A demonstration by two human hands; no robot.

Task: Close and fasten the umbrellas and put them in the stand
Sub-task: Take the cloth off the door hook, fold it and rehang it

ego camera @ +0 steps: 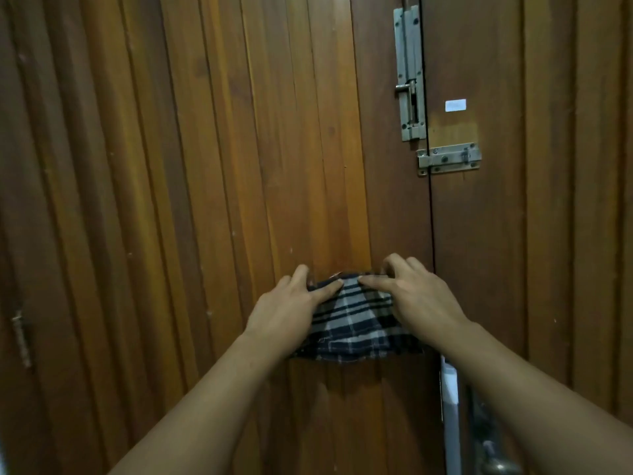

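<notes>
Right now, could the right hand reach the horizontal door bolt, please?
Probably yes: the bolt sits above the right hand with bare door between, but that hand is pinching the plaid cloth.

Left forearm (205,399): bare, enters from the lower left of the frame, rises diagonally toward centre.
Left hand (287,310): back of hand toward the camera, just below frame centre; thumb stretched out to the right, other fingers extended upward.
Right forearm (534,389): bare, enters from the lower right, angles up and left.
Right hand (416,296): back toward the camera, right of centre; fingers curled at the top, thumb pointing left.
Thumbs: tips point at each other, nearly meeting at mid-frame.
</notes>
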